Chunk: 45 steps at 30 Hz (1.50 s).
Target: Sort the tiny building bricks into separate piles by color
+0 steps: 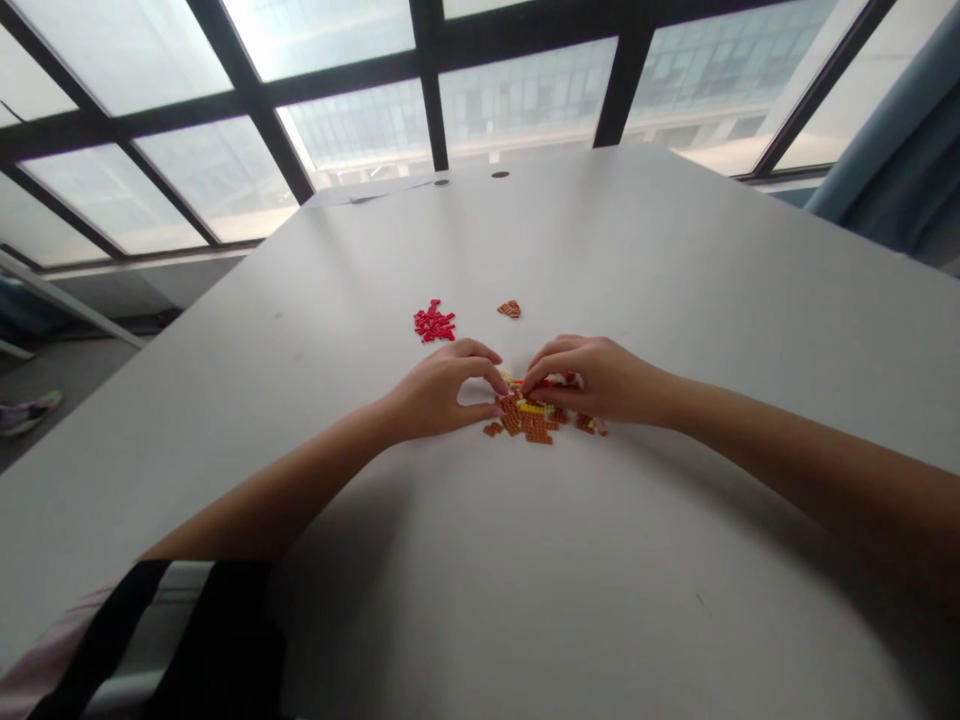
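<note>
Inward, reaching with curled left hand [439, 388] and bent-fingered right hand [607, 378] to small flat brown-and-yellow studded pieces [538, 427], unclear whether gripping.

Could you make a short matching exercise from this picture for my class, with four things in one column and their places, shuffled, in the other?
Things
1. Red toy bricks
2. Small brown brick cluster
3. Mixed-colour brick pile
4. Blue curtain

Places
A. At the right edge of the view
B. Beside the left hand and partly hidden by the right hand
C. On the white table, just beyond the left hand
D. Beyond the gap between the hands, to the right of the red toy bricks

Pairs: 1-C, 2-D, 3-B, 4-A
</note>
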### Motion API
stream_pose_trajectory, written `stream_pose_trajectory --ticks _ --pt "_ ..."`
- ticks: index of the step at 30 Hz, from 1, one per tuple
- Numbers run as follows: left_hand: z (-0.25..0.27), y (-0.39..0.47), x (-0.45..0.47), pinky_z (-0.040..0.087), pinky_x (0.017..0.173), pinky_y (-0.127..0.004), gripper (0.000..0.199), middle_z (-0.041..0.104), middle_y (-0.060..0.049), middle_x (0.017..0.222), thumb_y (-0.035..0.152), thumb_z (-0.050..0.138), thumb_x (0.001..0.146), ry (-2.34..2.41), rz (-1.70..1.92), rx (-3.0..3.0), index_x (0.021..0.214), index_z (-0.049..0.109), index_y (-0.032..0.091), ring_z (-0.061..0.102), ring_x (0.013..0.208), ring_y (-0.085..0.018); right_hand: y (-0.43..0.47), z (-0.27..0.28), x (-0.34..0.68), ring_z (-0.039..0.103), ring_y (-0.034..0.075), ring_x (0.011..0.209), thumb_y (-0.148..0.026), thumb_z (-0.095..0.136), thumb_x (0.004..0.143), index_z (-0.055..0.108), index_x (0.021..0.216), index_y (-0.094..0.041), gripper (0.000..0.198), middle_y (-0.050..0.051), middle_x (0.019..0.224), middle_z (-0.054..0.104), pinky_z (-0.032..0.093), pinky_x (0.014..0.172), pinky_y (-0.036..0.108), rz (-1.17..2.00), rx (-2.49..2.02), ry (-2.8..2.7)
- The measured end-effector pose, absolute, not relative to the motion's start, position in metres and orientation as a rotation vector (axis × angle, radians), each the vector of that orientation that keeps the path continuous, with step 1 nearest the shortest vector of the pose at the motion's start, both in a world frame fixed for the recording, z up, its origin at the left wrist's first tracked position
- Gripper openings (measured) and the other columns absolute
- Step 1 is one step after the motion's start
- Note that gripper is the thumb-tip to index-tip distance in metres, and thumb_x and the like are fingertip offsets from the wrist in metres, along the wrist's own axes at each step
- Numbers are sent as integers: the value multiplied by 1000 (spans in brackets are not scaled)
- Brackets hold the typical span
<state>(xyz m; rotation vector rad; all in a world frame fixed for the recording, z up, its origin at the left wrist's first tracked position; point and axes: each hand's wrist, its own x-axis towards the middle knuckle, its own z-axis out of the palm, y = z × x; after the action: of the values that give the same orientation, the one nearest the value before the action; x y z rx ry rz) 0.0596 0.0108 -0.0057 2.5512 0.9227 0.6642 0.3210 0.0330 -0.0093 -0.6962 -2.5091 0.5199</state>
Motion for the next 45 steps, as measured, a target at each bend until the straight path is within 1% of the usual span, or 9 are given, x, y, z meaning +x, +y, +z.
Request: stream_pose_trajectory --ticks 7,12,14,17,23,31,37,40,45 --pt "-7 3 63 54 104 -40 8 72 -9 119 20 78 87 1016 699 2555 95 79 23 70 110 -22 18 -1 327 70 18 82 -25 66 92 80 91 -24 15 7 93 78 54 78 31 447 -728 -2535" --pt "-8 1 63 55 102 -40 4 74 -9 116 24 76 90 1033 752 2548 93 79 23 71 108 -22 -7 4 324 70 17 79 -28 75 88 79 95 -25 8 4 93 76 56 73 28 552 -678 -2569" --pt "-9 1 63 55 101 -40 5 74 -9 115 26 75 92 1037 776 2539 91 78 22 71 106 -22 -14 4 321 70 16 77 -24 72 90 77 93 -25 7 4 93 75 57 75 28 553 -649 -2578" --pt "-11 2 63 55 101 -39 5 75 -8 113 26 75 92 1040 808 2524 91 78 22 71 106 -21 -17 2 318 72 16 80 -17 65 93 77 97 -24 15 5 97 76 57 77 30 498 -620 -2581" --pt "-14 3 55 56 100 -38 4 76 -9 111 24 74 91 1037 840 2465 92 78 21 71 104 -21 -10 -3 322 72 19 84 -15 63 94 76 100 -22 16 7 98 77 60 78 31 329 -605 -2591" --pt "-19 9 54 58 95 -35 6 76 -8 106 25 72 91 1036 869 2385 90 76 21 71 98 -19 -8 -7 329 75 21 90 -14 57 98 77 103 -23 22 7 101 80 61 88 36 180 -581 -2576" --pt "-21 8 53 54 98 -38 9 75 -9 106 25 67 94 1033 877 2525 94 74 21 71 100 -21 -10 -5 334 75 20 86 -15 54 100 77 101 -22 24 6 96 81 59 85 35 68 -602 -2602" --pt "-21 8 52 51 101 -43 10 75 -8 106 28 66 96 1053 832 2658 97 73 21 70 103 -23 -11 -6 335 75 20 86 -15 54 101 76 100 -21 23 6 98 81 59 83 35 66 -580 -2581" --pt "-22 7 51 50 100 -43 13 76 -9 112 30 64 99 1036 786 2761 102 71 21 70 106 -24 -14 -5 338 76 20 88 -16 56 101 76 101 -22 21 5 98 82 59 84 33 91 -607 -2550"
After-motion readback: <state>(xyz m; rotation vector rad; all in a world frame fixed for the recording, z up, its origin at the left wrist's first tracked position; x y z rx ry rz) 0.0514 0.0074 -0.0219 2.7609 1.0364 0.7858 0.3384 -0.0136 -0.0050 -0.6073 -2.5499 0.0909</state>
